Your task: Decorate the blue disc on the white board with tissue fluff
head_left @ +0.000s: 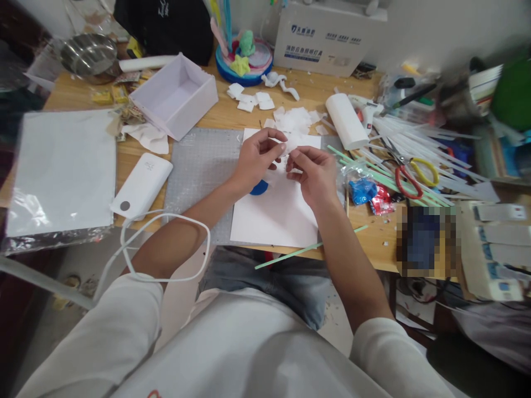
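Observation:
My left hand (258,157) and my right hand (316,172) are close together above a white sheet of paper (276,221). Thumb and fingertips are pinched on each hand. Something small and pale seems to lie between them, too faint against the paper to name. Below my left hand, a blue round piece (259,188) shows on the sheet, partly covered by the hand. Under the paper lies a grey cutting mat (199,166). Just beyond my fingertips are torn white scraps (294,119).
A white open box (178,97) and a white power bank (142,186) with a looped cable stand left. Right lie a white roll (347,120), scissors (401,160), a glue gun (366,113) and plastic strips (423,143). A green strip (290,256) overhangs the front edge.

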{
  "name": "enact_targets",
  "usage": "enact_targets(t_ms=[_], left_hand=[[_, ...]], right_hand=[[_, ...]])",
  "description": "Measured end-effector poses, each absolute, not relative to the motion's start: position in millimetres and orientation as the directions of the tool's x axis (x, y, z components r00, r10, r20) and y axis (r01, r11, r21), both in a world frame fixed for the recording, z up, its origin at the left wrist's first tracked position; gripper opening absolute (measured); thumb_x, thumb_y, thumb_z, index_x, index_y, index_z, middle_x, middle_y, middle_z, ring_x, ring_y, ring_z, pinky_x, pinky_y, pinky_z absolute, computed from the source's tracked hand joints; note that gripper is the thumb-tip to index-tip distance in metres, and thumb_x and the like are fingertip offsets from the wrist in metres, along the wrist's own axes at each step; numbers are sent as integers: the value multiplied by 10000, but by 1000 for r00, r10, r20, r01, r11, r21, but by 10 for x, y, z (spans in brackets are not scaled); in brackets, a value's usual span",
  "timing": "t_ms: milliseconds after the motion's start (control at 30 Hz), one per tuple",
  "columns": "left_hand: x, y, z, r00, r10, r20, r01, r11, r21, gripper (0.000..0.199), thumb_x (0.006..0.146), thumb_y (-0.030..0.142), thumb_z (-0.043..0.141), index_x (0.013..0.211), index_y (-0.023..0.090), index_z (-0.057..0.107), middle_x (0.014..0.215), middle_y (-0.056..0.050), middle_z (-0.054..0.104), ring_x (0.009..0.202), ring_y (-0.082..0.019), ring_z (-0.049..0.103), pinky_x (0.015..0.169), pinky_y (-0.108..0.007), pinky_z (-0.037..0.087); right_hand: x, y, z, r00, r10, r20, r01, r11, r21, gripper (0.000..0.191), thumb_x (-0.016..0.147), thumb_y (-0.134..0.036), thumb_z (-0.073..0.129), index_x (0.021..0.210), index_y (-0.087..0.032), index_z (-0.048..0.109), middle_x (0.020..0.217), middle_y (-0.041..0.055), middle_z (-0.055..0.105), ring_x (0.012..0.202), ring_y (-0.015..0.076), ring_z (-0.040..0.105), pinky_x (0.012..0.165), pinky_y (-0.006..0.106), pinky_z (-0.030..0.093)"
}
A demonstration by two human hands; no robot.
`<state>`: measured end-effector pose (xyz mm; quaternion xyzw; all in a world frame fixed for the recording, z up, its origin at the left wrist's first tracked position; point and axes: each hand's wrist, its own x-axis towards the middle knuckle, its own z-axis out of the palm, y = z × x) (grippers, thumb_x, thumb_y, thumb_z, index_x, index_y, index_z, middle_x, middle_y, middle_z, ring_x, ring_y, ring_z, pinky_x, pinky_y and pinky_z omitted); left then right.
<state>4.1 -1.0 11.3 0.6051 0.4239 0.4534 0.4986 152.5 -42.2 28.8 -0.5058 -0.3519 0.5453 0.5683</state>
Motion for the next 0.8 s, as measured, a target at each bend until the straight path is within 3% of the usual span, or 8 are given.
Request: enact_targets(t_ms=[167, 400, 800], left_hand=[[56, -18, 103, 237, 964, 123, 83, -147, 986, 47, 993, 259, 675, 1019, 223, 690, 822, 15, 711, 721, -98, 664, 592, -186, 520], [67, -36, 95, 188, 939, 287, 172, -319, 932, 90, 949, 289, 753, 908, 213, 728, 1057, -49, 740, 908, -143, 673, 666, -221, 526], [66, -24, 64, 169, 936, 310, 243, -345, 907, 108, 967, 236, 726, 862, 213, 733, 972, -34, 746, 853, -137, 665, 661, -234, 515]], right_hand=[[1511, -432, 302, 156, 977, -148, -255, -104, -961, 228, 647, -391, 901, 752, -244, 762, 636, -57, 650, 586, 71, 594, 519, 200, 524], [1520, -421, 293, 175, 974, -145, -257, -97, -962, 315, 637, -466, 931, 744, -243, 735, 618, -62, 620, 570, 64, 572, 501, 186, 501], [1518, -421, 239, 188, 973, -134, -163, -104, -981, 338, 665, -496, 920, 803, -235, 756, 672, -40, 684, 606, 85, 645, 569, 227, 579]])
